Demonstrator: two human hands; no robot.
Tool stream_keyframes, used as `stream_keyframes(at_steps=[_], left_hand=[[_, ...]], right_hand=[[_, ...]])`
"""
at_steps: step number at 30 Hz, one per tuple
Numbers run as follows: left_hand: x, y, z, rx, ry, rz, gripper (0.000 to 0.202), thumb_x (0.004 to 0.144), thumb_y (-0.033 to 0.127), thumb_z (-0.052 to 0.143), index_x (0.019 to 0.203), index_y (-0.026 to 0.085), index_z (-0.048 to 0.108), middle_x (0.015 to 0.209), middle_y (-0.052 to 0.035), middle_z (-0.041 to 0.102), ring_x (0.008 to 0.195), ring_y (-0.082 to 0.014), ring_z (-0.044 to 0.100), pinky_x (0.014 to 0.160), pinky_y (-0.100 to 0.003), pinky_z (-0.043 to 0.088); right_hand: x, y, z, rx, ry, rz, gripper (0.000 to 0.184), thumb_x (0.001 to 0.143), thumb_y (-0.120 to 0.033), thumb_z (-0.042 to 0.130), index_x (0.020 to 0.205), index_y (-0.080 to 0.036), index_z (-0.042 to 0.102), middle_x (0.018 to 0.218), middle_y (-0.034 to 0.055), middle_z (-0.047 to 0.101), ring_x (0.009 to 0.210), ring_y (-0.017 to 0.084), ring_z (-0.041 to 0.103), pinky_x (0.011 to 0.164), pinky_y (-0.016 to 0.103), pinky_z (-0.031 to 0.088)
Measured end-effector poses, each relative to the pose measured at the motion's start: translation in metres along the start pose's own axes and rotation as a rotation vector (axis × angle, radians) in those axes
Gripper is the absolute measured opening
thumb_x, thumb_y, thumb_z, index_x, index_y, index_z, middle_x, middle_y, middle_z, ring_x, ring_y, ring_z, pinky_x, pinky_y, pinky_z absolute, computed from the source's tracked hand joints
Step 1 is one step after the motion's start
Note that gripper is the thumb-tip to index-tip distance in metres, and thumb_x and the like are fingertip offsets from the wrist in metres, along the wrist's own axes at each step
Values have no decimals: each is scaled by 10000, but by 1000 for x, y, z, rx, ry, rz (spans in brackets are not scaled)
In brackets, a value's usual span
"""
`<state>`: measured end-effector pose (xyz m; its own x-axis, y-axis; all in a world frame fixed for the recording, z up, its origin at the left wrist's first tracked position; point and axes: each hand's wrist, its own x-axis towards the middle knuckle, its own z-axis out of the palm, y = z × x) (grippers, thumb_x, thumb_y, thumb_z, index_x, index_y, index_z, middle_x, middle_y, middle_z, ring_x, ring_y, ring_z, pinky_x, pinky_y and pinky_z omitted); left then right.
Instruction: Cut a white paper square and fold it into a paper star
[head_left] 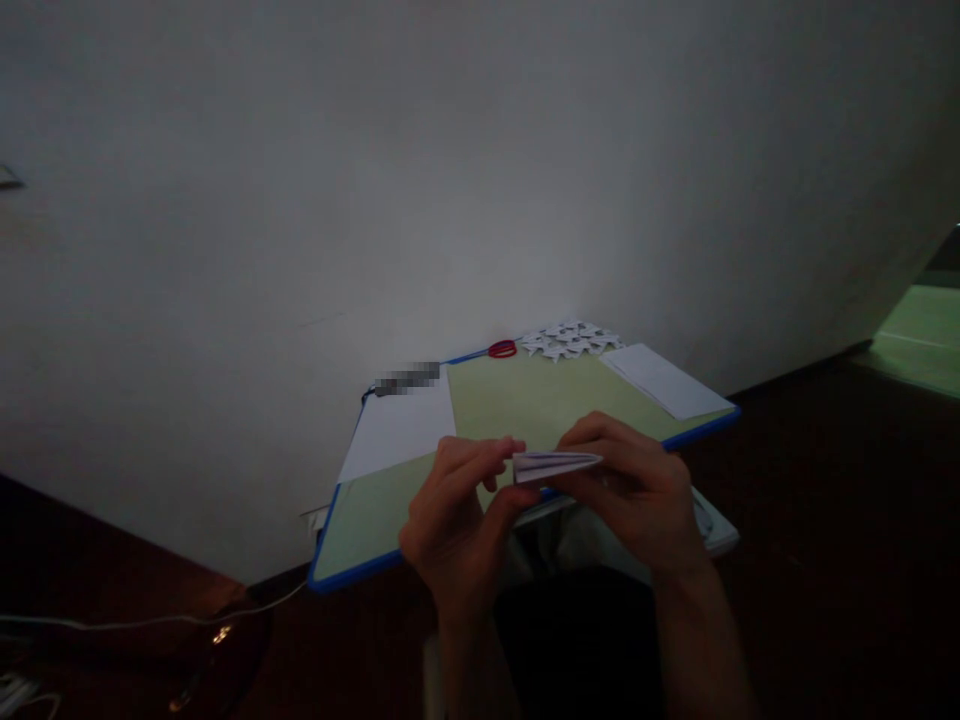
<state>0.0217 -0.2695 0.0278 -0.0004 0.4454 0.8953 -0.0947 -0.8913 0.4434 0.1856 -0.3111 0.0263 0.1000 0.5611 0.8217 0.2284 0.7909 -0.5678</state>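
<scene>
A small folded piece of white paper is held up between my two hands, above the near edge of the table. My left hand grips its left end, with the thumb below and the fingers above. At the right end, my right hand pinches the narrowing part of the paper, the thumb underneath. Layers of the fold show at the left end. Part of the paper is hidden behind the fingers.
The green table with a blue edge stands against a wall. On it lie a white sheet, red-handled scissors, several folded paper pieces and a paper stack. A white cable runs at the lower left.
</scene>
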Motion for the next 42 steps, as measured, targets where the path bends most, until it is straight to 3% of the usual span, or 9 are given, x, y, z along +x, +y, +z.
stream_keyframes(at_steps=[5, 10, 16, 19, 26, 36, 42], left_hand=[[3, 6, 7, 45, 70, 105, 252, 834, 118, 826, 1027, 280, 816, 849, -1, 783, 718, -157, 653, 685, -341, 505], [5, 9, 5, 50, 45, 102, 258, 841, 102, 809, 1011, 296, 818, 861, 0, 781, 720, -157, 653, 671, -342, 497], [3, 12, 8, 34, 27, 81, 192, 872, 78, 761, 988, 226, 794, 838, -13, 764, 721, -157, 652, 667, -334, 500], [3, 12, 8, 40, 5, 95, 166, 858, 152, 812, 1011, 210, 784, 832, -13, 755, 725, -155, 644, 669, -324, 497], [3, 12, 11, -40, 9, 86, 129, 854, 102, 799, 935, 194, 758, 792, -4, 724, 716, -146, 614, 648, -306, 482], [2, 14, 13, -59, -61, 63, 53, 893, 149, 774, 908, 190, 743, 773, -12, 725, 715, -155, 624, 683, -321, 494], [1, 13, 17, -94, -68, 16, 68, 900, 146, 764, 900, 200, 722, 758, -3, 710, 701, -147, 611, 677, -309, 489]], right_hand=[[0, 1, 1, 28, -57, -5, 269, 896, -127, 776, 1096, -305, 802, 893, 2, 689, 772, 141, 643, 623, 267, 505], [-2, -5, 1, 31, 81, -32, 351, 884, -177, 800, 1194, -339, 778, 989, 16, 703, 834, 157, 650, 615, 275, 504], [-5, -10, 2, -1, 179, -79, 334, 882, -104, 778, 1121, -336, 804, 901, 9, 718, 789, 160, 656, 595, 276, 513], [-5, -10, 3, -18, 192, -107, 314, 870, -89, 786, 1095, -307, 805, 874, 5, 717, 761, 153, 646, 585, 277, 501], [-3, -8, 2, 36, 158, -155, 252, 851, -64, 791, 1034, -237, 794, 837, 0, 701, 735, 148, 633, 591, 292, 493], [-5, -7, 5, 78, 187, -172, 173, 820, -45, 749, 889, -203, 747, 782, 1, 659, 690, 151, 590, 593, 310, 469], [-4, -4, 2, 52, 142, -160, 186, 821, -54, 767, 939, -198, 752, 826, 15, 676, 721, 158, 606, 609, 313, 480]])
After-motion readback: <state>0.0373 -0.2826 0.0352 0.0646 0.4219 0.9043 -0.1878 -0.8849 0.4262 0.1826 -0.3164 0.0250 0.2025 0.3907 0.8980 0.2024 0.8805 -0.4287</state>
